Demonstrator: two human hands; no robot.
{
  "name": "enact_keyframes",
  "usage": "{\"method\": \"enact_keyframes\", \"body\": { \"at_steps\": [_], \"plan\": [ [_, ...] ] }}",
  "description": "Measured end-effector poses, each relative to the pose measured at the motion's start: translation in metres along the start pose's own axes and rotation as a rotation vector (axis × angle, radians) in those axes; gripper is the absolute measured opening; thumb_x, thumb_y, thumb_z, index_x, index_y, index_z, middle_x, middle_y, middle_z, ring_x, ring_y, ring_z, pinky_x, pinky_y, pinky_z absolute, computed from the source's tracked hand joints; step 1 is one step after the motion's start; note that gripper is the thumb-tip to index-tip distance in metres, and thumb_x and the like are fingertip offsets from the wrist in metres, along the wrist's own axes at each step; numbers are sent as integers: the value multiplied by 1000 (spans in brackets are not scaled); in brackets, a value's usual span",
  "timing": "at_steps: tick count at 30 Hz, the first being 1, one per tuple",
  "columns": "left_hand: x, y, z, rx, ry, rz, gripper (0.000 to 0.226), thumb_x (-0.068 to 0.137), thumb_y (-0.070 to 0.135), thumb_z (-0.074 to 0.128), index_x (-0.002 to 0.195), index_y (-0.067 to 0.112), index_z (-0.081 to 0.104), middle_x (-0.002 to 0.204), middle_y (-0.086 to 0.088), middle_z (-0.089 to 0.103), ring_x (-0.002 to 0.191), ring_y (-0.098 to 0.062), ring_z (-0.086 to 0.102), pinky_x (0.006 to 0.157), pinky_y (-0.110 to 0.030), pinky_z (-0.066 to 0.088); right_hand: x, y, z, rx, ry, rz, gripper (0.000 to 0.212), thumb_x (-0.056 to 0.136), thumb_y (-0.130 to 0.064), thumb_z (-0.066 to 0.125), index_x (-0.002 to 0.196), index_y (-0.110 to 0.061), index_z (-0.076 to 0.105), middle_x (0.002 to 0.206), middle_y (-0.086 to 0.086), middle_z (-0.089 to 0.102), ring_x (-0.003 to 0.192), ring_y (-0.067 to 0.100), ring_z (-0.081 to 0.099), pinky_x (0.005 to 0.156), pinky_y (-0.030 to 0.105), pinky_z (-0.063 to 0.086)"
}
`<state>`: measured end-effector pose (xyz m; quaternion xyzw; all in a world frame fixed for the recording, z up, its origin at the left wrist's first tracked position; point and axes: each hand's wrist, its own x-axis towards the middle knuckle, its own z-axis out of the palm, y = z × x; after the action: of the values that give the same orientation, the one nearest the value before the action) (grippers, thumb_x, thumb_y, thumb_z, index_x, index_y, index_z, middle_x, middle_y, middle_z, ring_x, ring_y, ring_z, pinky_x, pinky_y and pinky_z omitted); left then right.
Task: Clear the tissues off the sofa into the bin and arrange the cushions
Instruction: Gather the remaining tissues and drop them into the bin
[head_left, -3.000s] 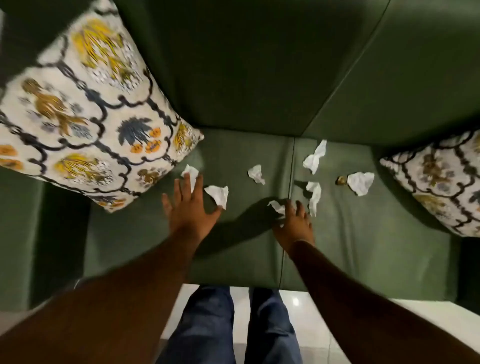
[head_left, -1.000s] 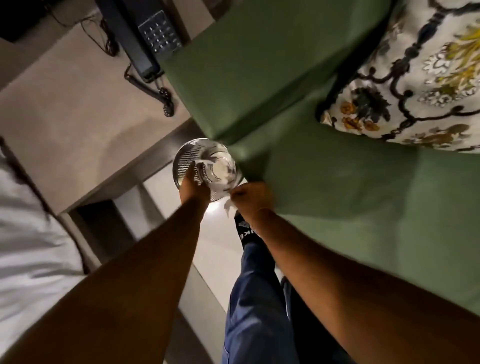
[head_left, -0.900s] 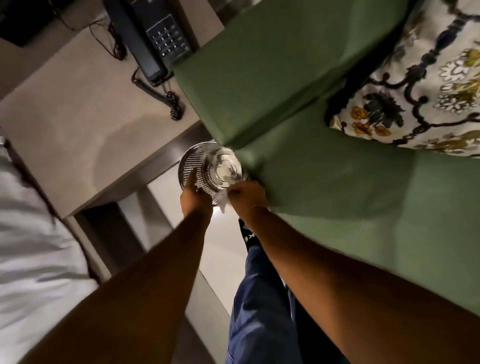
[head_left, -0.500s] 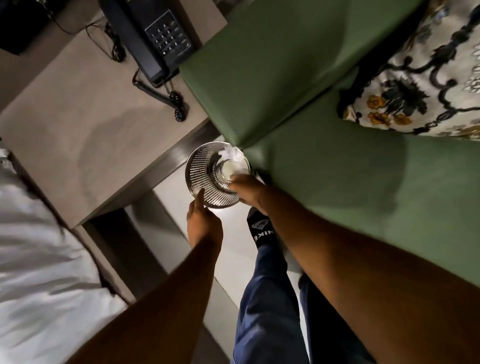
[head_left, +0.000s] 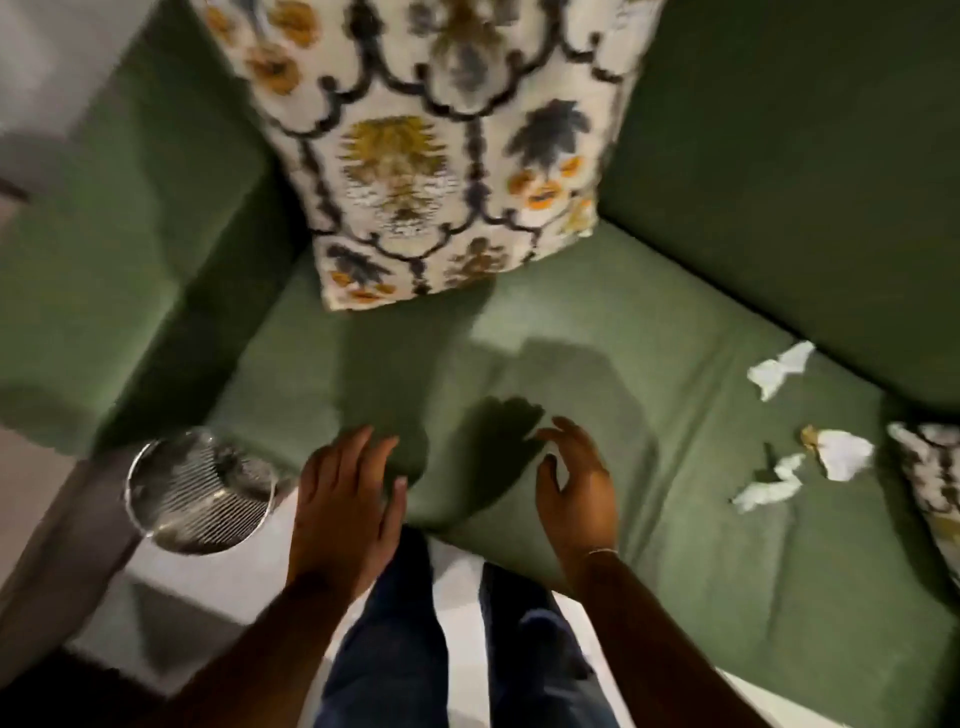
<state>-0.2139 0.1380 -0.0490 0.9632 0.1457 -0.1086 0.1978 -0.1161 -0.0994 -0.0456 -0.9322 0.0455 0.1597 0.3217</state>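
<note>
Tissues are what's left of this job: one crumpled piece (head_left: 779, 370) up near the backrest, another wad (head_left: 844, 453) by the right-hand cushion (head_left: 930, 483) with some small brownish scrap beside it that I can't make out, and a third bit (head_left: 769, 488) just in front of that. All of them sit on the right part of the sofa (head_left: 649, 338) seat, well apart from both hands.

Left hand (head_left: 345, 499) is flat and spread, fingers (head_left: 358, 441) loose, holding nothing. Right hand (head_left: 574, 488) is half curled and open, also empty as far as I can see. Both hover over the front edge of the seat, in the clear stretch below the big patterned cushion (head_left: 441, 150) leaning in the left corner.

The wire bin (head_left: 200, 491) stands on the floor at the left end of the sofa, right by the armrest. Picture's a bit blurry so I can't tell what's in it.

My read: they're between trips, empty-handed, about to go for the next batch. Next move means reaching across to the right, pinching up those scraps, then swinging back left to drop them in. Cushions come after, I'd guess; neither looks straightened yet.
</note>
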Motion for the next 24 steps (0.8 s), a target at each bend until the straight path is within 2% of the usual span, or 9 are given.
{"method": "enact_keyframes", "body": {
  "at_steps": [2, 5, 9, 13, 16, 19, 22, 24],
  "plan": [
    [25, 45, 6, 1, -41, 121, 58, 99, 37, 54, 153, 18, 47, 166, -9, 40, 149, -34, 43, 122, -53, 32, 12, 41, -28, -107, 39, 57, 42, 94, -10, 61, 134, -21, 64, 157, 1, 48, 147, 22, 44, 121, 36, 40],
    [57, 114, 19, 39, -111, 255, 72, 102, 45, 49, 166, 23, 22, 177, -3, 15, 163, -25, 17, 131, -52, 18, 21, 84, -65, -203, 100, 73, 55, 91, -13, 62, 144, -26, 55, 167, 4, 34, 156, 29, 28, 124, 52, 33],
    [77, 199, 37, 90, -167, 368, 76, 104, 48, 44, 168, 24, 11, 178, -2, 5, 165, -23, 8, 132, -53, 14, 27, 129, -105, -260, 107, 169, 64, 91, -18, 62, 151, -31, 45, 172, 3, 20, 161, 25, 11, 129, 56, 13],
    [78, 257, 56, 130, -205, 443, 76, 104, 50, 40, 168, 24, 8, 178, -2, 6, 165, -22, 8, 132, -52, 14, 26, 170, -140, -295, 195, 306, 71, 89, -23, 65, 155, -30, 39, 173, 4, 15, 162, 28, 7, 127, 57, 5],
    [77, 290, 67, 172, -227, 493, 76, 101, 49, 41, 167, 23, 14, 177, -3, 14, 163, -24, 16, 131, -51, 17, 28, 204, -164, -244, 155, 491, 80, 91, -24, 65, 160, -37, 25, 174, 4, 5, 161, 36, 3, 127, 62, 11],
    [85, 319, 78, 242, -267, 573, 76, 98, 44, 48, 166, 22, 21, 176, -5, 19, 162, -25, 21, 129, -51, 20, 28, 235, -178, -157, 102, 509, 84, 93, -20, 65, 160, -42, 20, 174, 5, 5, 159, 40, 10, 128, 55, 20],
    [105, 355, 91, 273, -323, 596, 78, 96, 35, 61, 165, 24, 24, 175, -5, 20, 159, -29, 27, 128, -54, 25, 32, 259, -185, -82, 79, 431, 76, 94, -15, 66, 157, -39, 32, 171, 3, 20, 153, 35, 25, 124, 50, 34],
    [121, 379, 99, 301, -359, 599, 80, 94, 34, 63, 164, 26, 24, 176, -3, 17, 154, -32, 36, 124, -53, 31, 34, 271, -183, -71, 105, 348, 63, 92, -12, 66, 148, -32, 48, 161, 3, 37, 143, 33, 37, 118, 46, 42]
  ]
}}
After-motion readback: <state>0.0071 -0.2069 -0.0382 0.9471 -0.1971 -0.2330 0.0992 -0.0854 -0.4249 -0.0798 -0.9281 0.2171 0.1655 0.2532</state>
